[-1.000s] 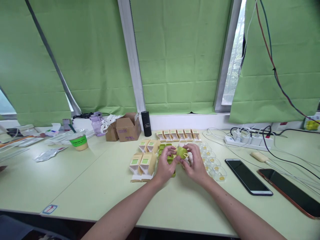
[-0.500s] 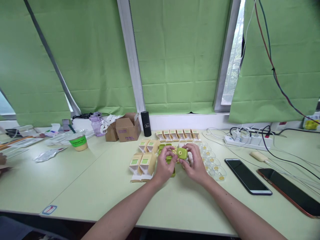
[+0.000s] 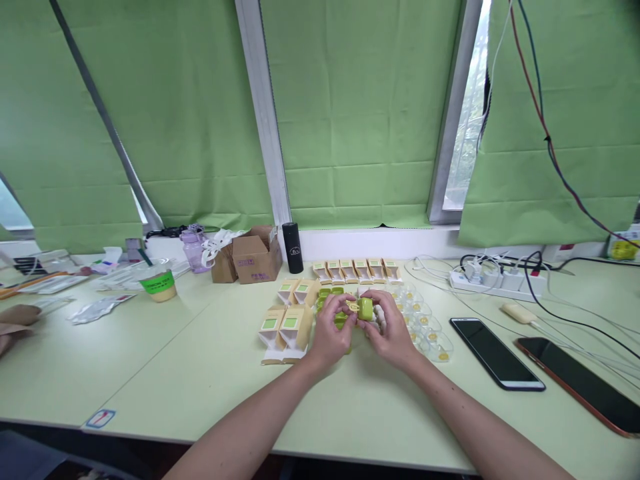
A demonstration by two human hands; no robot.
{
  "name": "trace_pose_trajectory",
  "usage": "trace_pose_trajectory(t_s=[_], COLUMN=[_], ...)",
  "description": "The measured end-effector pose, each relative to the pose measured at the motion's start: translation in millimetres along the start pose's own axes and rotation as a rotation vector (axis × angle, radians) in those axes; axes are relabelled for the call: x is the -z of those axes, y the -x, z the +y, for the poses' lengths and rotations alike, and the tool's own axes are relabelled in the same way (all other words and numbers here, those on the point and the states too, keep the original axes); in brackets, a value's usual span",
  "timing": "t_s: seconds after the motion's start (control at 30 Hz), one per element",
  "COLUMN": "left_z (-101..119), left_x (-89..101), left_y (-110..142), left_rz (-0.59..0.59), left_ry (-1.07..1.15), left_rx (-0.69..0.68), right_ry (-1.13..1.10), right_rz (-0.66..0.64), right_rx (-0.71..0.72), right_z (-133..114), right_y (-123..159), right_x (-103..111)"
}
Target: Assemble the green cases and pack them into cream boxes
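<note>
My right hand pinches a small glossy green case with rounded corners, just above the table. My left hand meets it from the other side, its thumb and fingertips closed on a small pale-yellow piece at the case's left edge; whether that piece is attached I cannot tell. Beneath and behind my hands are more green cases, partly hidden. Left of them stand open cardboard boxes with green windows. On the right are clear plastic shells with yellow centres, and small white pieces lie partly behind my right fingers.
A row of small boxes stands at the back, near a black bottle and a brown carton. Two phones and a power strip with cables are at right. A drink cup and another person's hand are at left.
The green case has turned in my fingers, its decorated face no longer toward me, and the pale-yellow piece shows beside it. The other person's hand has come further into view at left.
</note>
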State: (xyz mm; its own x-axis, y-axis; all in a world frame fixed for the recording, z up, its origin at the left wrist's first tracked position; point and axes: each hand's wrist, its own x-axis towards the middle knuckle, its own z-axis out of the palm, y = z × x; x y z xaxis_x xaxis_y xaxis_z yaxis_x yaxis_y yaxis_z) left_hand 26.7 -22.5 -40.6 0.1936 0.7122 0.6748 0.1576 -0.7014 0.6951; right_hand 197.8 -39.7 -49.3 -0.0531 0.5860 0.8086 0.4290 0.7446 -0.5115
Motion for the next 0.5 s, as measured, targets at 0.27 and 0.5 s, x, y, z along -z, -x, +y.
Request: trace_pose_trajectory(t_s=[0.27,0.5], left_z=[2.0,1.6], left_x=[2.9,3.1], left_y=[-1.9,-3.3], left_rz=[0.01,0.019], left_ry=[-0.05,-0.063], left_rx=[-0.032,-0.034], right_ry=[0.015,0.016], right_rz=[-0.026,-0.03], right_rx=[-0.014,-0.009], right_z=[2.2,1.2], right_y=[0.6,0.4], right_x=[0.7,0.9])
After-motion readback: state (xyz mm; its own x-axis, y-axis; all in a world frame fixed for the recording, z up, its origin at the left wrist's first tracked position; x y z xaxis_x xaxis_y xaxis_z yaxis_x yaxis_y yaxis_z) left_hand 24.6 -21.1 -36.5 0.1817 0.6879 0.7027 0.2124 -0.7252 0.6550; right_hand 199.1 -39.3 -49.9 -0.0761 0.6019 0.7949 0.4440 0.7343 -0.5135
